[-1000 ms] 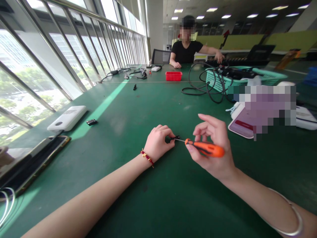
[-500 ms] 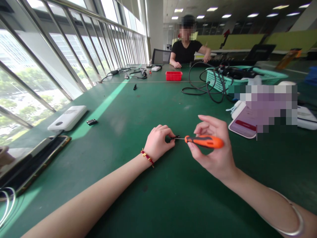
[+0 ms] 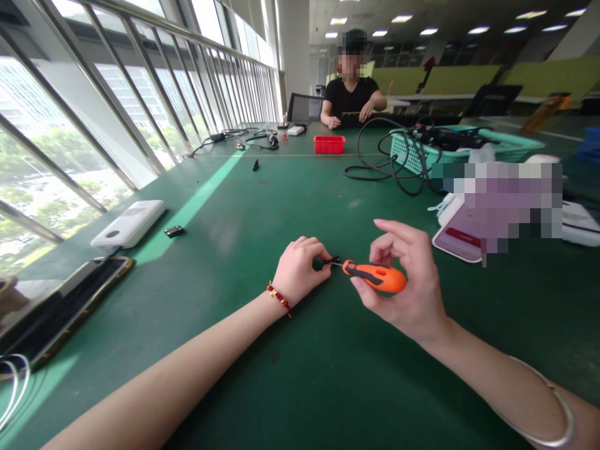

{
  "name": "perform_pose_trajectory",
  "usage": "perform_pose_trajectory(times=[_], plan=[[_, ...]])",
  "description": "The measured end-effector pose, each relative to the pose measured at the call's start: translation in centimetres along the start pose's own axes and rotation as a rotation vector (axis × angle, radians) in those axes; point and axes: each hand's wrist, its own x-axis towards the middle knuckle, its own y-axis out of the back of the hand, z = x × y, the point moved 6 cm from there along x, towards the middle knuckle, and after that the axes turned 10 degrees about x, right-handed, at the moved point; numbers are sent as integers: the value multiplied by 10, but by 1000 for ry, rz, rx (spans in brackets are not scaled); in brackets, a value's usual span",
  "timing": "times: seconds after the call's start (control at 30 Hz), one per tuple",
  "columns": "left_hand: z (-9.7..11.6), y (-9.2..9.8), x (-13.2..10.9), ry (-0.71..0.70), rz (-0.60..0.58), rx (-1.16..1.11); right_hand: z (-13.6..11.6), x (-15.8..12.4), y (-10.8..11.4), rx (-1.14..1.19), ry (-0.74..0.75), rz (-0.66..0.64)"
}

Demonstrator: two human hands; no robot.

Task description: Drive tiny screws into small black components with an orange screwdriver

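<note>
My left hand is closed in a pinch on a small black part, low over the green tabletop. Most of that part is hidden by the fingers, so its kind does not show. An orange and black screwdriver lies loosely between the thumb and fingers of my right hand. Its thin metal shaft points left and reaches the black part at my left fingertips. The handle tilts down toward my right palm, with my index finger raised above it.
To the left are a small black piece, a white device and a dark phone. Farther back stand a red bin and a teal basket with cables. Phones lie at right. A person sits across the table.
The screwdriver's handle has shifted left and its rear end has dropped, so it slopes more. My left hand has stayed put. The person opposite has drawn one hand inward.
</note>
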Motion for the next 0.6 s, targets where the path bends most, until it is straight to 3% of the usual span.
perform_pose_trajectory(times=[0.17, 0.43, 0.6], plan=[[-1, -1, 0, 8, 0, 4, -5, 0, -5, -63, 2, -114], [-1, 0, 0, 2, 15, 8, 1, 0, 1, 62, -8, 37], [-2, 1, 0, 26, 19, 12, 4, -1, -3, -22, -108, -84]])
